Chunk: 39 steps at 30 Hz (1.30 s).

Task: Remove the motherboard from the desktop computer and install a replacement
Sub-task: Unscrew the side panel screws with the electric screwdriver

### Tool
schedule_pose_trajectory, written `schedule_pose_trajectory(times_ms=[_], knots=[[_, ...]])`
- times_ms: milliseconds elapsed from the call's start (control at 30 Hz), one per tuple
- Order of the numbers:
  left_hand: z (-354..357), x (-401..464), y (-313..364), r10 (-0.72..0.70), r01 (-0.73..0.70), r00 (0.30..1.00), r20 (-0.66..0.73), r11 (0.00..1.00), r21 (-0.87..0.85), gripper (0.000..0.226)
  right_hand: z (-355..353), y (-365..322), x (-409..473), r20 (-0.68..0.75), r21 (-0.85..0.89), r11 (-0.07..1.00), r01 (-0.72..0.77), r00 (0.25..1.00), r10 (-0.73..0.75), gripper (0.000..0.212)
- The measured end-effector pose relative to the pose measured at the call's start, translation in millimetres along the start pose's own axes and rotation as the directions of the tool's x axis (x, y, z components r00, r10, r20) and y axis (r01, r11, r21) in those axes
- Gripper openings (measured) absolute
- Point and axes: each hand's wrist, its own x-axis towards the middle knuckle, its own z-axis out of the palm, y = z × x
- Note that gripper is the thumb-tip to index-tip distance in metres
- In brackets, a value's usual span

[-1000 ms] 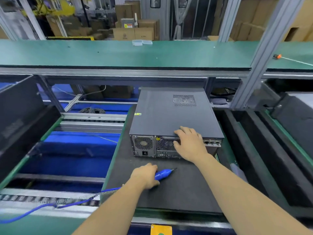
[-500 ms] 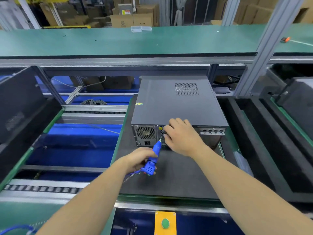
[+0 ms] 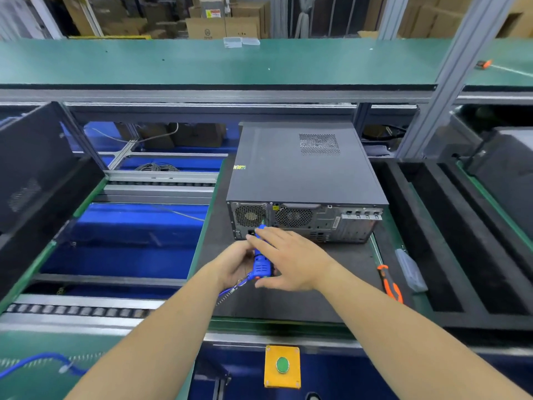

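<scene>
Landmark: the desktop computer [image 3: 305, 180], a closed dark steel case lying flat on a black mat [image 3: 288, 301], rear panel toward the person.

Far left of the computer: a loose black side panel [image 3: 37, 166] with a perforated vent patch, leaning on edge; thin sheet metal, matte.

Left of the computer: blue conveyor bed [image 3: 124, 238] between aluminium roller rails.

Left hand [image 3: 235, 265]: just in front of the computer's rear panel, fingers curled round the body of the blue electric screwdriver [image 3: 262, 262]. Ribbed plastic housing, coiled cord trailing off to the left.

Screwdriver tip: aimed at the rear panel between the two round fan grilles; whether the bit sits in a screw cannot be told.

Right hand [image 3: 291, 259]: fingers straight and relaxed, laid against the screwdriver's right side, gripping nothing.

Motherboard: not visible; by my judgement inside the closed case.

Handling: the case looks heavy, rigid and smooth-sided; best held by the bottom edges or steadied flat on the lid. The board will likely be stiff yet fragile; take it by its edges only.

Right of the computer: an orange-handled hand tool [image 3: 390, 284] on the mat's edge, then black foam trays [image 3: 450, 241] with long slots.
</scene>
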Motion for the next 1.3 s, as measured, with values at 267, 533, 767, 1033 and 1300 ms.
schedule_pose_trajectory(times_ms=[267, 533, 767, 1033, 1300], knots=[[14, -17, -10, 0.046, -0.048, 0.990, 0.135, 0.999, 0.012, 0.023, 13, -1, -16, -0.149, -0.054, 0.998, 0.042, 0.988, -0.049, 0.090], [24, -20, -3, 0.081, -0.097, 0.984, 0.157, 0.991, 0.095, 0.022, 9, 3, -15, -0.159, -0.034, 0.999, 0.008, 0.987, -0.013, 0.090], [24, -18, 1, 0.090, -0.101, 0.990, 0.110, 0.990, 0.099, 0.020, 7, 4, -8, -0.137, -0.025, 1.000, 0.000, 0.991, -0.003, 0.089], [26, -15, 8, 0.089, -0.101, 0.989, 0.117, 0.990, 0.098, 0.022, 4, 7, -3, -0.138, -0.006, 1.000, -0.023, 0.990, 0.022, 0.091], [22, -8, -1, 0.105, -0.114, 0.986, 0.127, 0.991, 0.065, 0.023, 5, 9, -8, -0.124, -0.013, 1.000, -0.006, 0.992, 0.004, 0.090]])
